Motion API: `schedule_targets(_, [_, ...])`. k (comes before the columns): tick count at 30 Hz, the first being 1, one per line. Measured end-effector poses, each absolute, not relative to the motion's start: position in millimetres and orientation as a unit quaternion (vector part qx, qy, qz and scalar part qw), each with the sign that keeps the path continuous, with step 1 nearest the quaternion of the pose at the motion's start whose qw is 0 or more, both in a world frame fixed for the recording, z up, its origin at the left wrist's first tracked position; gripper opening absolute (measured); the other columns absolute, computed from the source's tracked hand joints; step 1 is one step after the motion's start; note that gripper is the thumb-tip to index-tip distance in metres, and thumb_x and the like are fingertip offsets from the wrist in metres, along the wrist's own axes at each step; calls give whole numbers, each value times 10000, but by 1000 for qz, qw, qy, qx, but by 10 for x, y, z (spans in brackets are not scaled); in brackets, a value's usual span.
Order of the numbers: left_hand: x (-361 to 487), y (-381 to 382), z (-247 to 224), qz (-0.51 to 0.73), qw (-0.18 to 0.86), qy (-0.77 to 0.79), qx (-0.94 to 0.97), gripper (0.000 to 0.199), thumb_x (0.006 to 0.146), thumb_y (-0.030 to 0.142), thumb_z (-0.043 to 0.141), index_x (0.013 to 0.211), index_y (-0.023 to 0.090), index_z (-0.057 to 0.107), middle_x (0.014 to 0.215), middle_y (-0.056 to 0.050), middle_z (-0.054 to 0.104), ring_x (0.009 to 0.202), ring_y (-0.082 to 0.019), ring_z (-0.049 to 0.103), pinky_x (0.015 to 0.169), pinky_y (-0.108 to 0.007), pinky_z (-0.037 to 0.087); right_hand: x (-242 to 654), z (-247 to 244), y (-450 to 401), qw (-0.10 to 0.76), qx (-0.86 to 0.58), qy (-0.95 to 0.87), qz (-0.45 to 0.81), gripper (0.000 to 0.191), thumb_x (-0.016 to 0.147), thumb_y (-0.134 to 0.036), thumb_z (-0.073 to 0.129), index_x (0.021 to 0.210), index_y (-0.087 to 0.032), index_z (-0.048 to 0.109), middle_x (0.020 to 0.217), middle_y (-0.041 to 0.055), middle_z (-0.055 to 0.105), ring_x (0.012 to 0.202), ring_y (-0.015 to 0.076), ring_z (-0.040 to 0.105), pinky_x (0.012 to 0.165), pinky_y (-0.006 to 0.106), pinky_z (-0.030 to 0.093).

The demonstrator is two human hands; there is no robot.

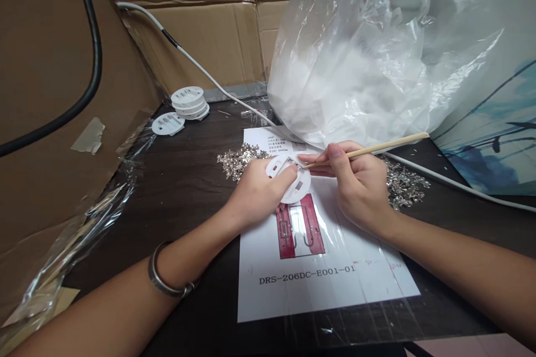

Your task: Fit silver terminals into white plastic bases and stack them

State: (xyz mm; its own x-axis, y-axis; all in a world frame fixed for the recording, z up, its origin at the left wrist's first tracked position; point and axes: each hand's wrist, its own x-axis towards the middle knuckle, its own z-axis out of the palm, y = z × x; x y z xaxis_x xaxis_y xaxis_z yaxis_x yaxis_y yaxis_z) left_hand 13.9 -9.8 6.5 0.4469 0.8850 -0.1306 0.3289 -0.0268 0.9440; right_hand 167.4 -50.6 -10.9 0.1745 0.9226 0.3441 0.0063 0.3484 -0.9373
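My left hand (262,189) grips a round white plastic disc (298,192) with slots in it, the thumb pressed on its face. In my right hand (362,184) is a thin wooden stick (368,149), pinched like a pen, its tip at the disc's upper right near the left thumb. Small metal pieces show on the disc there, too small to make out fully. Both hands are above a printed sheet (276,295) with a red picture on it. Loose metal clips lie in a pile (238,160) by the left hand and another pile (406,184) beyond the right wrist.
Several white discs (188,101) are stacked at the back left, with one disc (167,124) beside them. A large clear plastic bag (355,78) of white parts fills the back right. A white cable (218,86) crosses the dark table; cardboard walls (201,33) stand behind.
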Motion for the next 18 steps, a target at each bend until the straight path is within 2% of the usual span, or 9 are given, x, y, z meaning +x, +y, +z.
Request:
schedule_targets(6, [136, -100, 62, 268, 530, 451, 666, 323, 845, 321, 530, 565, 162, 501, 472, 16, 509, 438, -88, 460, 434, -218, 362, 1678, -108, -507, 627, -448, -517, 374, 283, 953, -409, 531, 850, -169, 639, 877, 43, 718, 825, 163, 706, 775, 302, 629])
schedule_targets(18, [143, -103, 70, 270, 537, 449, 661, 314, 842, 300, 533, 562, 164, 486, 465, 19, 496, 428, -82, 447, 425, -217, 346, 1665, -100, -507, 620, -468, -522, 353, 312, 944, -419, 540, 810, -160, 652, 869, 56, 710, 838, 178, 707, 777, 299, 630])
